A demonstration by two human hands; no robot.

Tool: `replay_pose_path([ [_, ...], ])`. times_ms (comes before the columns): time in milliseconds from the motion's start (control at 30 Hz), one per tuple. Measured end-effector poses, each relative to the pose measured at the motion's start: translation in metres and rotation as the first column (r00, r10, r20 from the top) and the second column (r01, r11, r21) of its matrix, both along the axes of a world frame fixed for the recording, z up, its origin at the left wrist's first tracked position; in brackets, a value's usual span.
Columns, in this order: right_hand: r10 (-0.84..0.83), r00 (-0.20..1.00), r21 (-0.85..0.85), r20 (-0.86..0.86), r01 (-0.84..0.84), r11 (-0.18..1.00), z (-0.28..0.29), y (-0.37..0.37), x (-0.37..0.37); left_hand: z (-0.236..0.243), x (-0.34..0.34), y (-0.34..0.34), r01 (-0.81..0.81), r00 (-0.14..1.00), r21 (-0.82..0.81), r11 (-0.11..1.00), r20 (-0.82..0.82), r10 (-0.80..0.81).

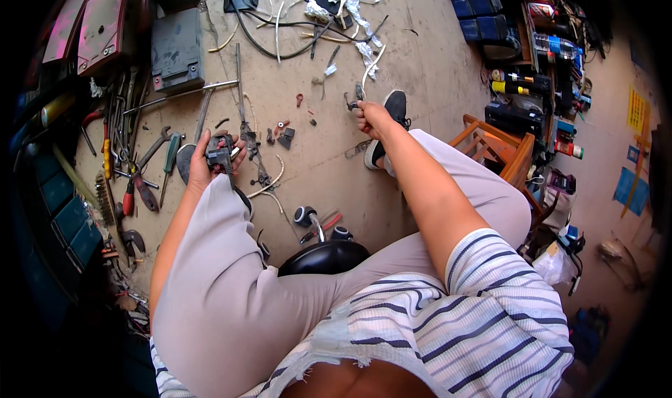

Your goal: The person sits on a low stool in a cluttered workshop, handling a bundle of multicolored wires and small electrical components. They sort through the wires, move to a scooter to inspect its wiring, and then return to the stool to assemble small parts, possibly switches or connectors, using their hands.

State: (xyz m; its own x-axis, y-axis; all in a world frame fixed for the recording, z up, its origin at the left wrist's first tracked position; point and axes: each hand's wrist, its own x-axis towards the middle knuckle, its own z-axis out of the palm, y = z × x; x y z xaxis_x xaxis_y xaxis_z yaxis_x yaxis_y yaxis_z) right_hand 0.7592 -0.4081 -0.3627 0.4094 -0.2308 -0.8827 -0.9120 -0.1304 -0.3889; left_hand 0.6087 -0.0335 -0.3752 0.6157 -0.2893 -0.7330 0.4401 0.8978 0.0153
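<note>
My left hand (203, 161) is by my left knee, its fingers curled round a small dark, blocky part (220, 156) with reddish bits and a pale piece at its side. Farther out, beside my right shoe (396, 107), my right hand (374, 118) is closed on a small dark clip-like piece (353, 104). A white cable (369, 65) runs away from near that piece; whether it is joined to it I cannot tell. Small red and dark scraps (281, 128) lie on the floor between my hands.
Tools, among them a wrench (155, 150) and a green-handled screwdriver (171, 153), lie at the left below old batteries (178, 48). Cables (259, 44) litter the far floor. A wooden stool (516, 161) and a crowded shelf (525, 48) stand right. A wheeled base (325, 254) is beneath me.
</note>
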Motion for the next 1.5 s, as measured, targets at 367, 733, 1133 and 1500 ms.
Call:
replay_pose_path([
  [367, -0.598, 0.762, 0.227, -0.248, 0.646, 0.729, -0.032, 0.0, -0.037, 0.009, 0.0, 0.003, 0.186, 0.982, 0.071, 0.98, -0.033, -0.184],
  [733, -0.767, 0.608, 0.221, -0.204, 0.792, 0.569, -0.043, 0.015, -0.039, 0.007, -0.003, -0.003, 0.089, 0.995, 0.105, 0.991, -0.048, -0.084],
  [1133, -0.245, 0.924, -0.092, 0.294, 0.283, 0.955, 0.033, 0.065, 0.009, 0.003, -0.002, -0.001, 0.093, 0.996, 0.099, 0.991, -0.004, -0.093],
  [1500, 0.516, 0.798, -0.667, 0.311, -0.204, 0.717, -0.048, -0.038, 0.141, 0.016, 0.001, -0.002, 0.14, 0.988, 0.161, 0.977, -0.09, -0.127],
])
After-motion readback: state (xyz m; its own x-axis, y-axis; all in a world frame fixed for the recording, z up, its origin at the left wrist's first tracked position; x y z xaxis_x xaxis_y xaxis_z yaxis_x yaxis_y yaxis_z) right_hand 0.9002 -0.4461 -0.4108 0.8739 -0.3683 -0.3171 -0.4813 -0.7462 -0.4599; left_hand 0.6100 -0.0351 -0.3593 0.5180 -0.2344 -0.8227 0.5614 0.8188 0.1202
